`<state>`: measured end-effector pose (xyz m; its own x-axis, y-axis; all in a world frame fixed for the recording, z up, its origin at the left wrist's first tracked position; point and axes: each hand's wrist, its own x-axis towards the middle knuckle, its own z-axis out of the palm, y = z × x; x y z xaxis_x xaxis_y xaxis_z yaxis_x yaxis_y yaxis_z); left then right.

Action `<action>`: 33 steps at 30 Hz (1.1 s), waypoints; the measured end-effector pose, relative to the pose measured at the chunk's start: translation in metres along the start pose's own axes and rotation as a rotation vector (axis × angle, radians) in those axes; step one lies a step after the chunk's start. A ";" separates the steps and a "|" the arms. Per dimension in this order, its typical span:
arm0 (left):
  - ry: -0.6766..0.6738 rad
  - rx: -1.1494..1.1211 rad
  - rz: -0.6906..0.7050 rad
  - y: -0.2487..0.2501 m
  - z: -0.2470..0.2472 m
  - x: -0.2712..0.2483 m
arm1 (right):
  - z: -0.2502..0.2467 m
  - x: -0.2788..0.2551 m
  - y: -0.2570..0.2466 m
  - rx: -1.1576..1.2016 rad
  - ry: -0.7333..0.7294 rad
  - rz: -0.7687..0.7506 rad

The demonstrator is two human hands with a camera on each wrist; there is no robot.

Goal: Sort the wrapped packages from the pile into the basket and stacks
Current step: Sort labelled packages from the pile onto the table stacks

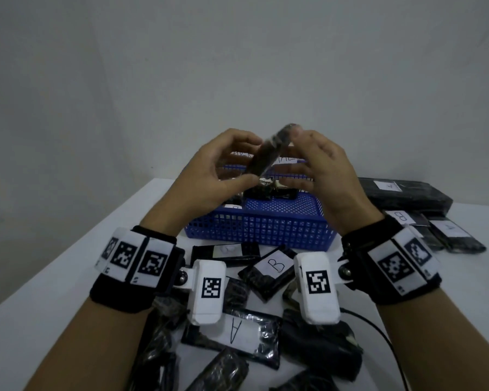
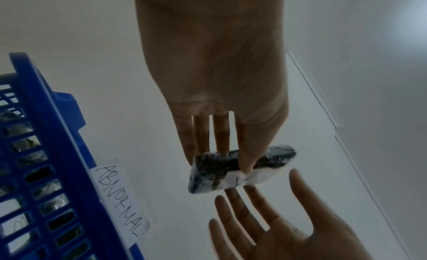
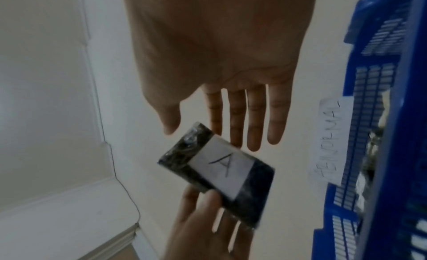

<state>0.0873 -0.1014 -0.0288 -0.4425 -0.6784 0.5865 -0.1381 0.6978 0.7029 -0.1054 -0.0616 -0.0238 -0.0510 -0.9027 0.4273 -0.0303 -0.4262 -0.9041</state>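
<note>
A dark plastic-wrapped package [image 1: 267,155] with a white label marked A [image 3: 221,165] is held up in the air above the blue mesh basket [image 1: 260,230]. My left hand [image 1: 247,162] pinches its lower end between thumb and fingers; the pinch shows in the left wrist view [image 2: 221,160]. My right hand [image 1: 297,159] has straight, spread fingers whose tips reach the package's upper end without curling round it [image 3: 215,136]. Several dark packages lie in the basket, which carries a paper tag reading ABNORMAL [image 2: 120,200].
The pile of wrapped packages lies on the white table in front of the basket, among them one marked A [image 1: 235,331] and one marked B [image 1: 274,265]. Stacks of packages [image 1: 404,193] lie to the basket's right. A black cable [image 1: 378,334] runs past the pile.
</note>
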 end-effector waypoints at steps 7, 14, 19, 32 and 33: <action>0.025 -0.245 -0.230 0.006 -0.002 0.001 | -0.006 -0.002 0.004 -0.133 -0.097 -0.173; -0.033 -0.163 -0.223 0.004 -0.003 -0.003 | -0.003 0.000 0.007 -0.196 0.135 -0.244; -0.033 -0.110 -0.202 0.002 -0.004 -0.003 | -0.007 0.000 0.010 -0.221 0.066 -0.117; -0.080 -0.061 -0.199 0.012 -0.010 -0.002 | -0.018 -0.002 -0.005 -0.212 -0.055 -0.028; -0.083 -0.056 -0.206 0.013 -0.006 0.000 | -0.025 -0.002 -0.006 -0.242 -0.054 -0.023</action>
<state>0.0909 -0.0938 -0.0168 -0.4817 -0.7826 0.3945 -0.1853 0.5309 0.8270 -0.1304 -0.0552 -0.0190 0.0052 -0.8977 0.4406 -0.2693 -0.4256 -0.8639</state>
